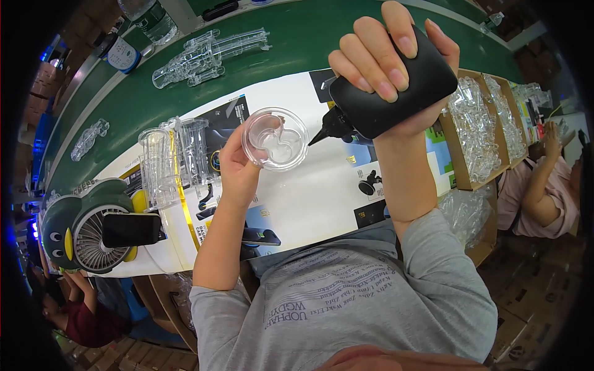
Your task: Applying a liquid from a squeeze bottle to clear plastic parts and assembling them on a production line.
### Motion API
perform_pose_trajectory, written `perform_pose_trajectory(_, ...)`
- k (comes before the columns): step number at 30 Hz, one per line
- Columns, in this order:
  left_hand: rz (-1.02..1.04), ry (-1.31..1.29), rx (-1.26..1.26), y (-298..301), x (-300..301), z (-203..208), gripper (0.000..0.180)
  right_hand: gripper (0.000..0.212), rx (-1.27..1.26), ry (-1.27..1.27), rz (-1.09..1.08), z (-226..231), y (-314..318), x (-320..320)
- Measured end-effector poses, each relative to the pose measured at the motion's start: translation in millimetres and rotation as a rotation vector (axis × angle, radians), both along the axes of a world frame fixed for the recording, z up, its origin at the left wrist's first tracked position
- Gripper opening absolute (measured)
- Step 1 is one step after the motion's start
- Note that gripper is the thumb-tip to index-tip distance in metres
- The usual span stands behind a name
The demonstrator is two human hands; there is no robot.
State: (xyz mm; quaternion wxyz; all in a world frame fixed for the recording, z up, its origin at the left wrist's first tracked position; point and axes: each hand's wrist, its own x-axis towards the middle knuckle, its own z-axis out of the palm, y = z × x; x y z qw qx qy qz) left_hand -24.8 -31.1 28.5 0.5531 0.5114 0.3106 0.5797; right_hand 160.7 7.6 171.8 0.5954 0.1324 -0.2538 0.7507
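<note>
My left hand (238, 162) is closed around a clear plastic cup-like part (276, 162) with a round rim, its open end facing up. Inside it, curved clear walls show. Up and to the right, my right hand (396, 68) grips a black squeeze bottle (396, 93) with a pointed nozzle. The bottle is tilted, and its tip lies close to the right side of the cup's rim; whether they touch I cannot tell. Left of my left hand, several clear ribbed plastic cylinders (159, 164) stand together on the printed sheet (297, 210).
A penguin-shaped fan (99, 238) with a dark phone (131, 229) before it stands at the left. Clear assembled parts (210, 59) lie on the green table (272, 62). A cardboard box (461, 157) of clear parts is at the right. Other people sit at both sides.
</note>
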Motion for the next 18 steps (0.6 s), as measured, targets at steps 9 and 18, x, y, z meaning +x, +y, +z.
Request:
perform_pose_trajectory(9,-0.067,-0.067,-0.016,-5,-2,13,0.061,0.035,-0.008,-0.003,0.004,-2,4,0)
perform_pose_trajectory(18,-0.056,0.033,0.040,0,-1,7,0.057,0.034,0.023,0.016,-0.046,4,-4,-1)
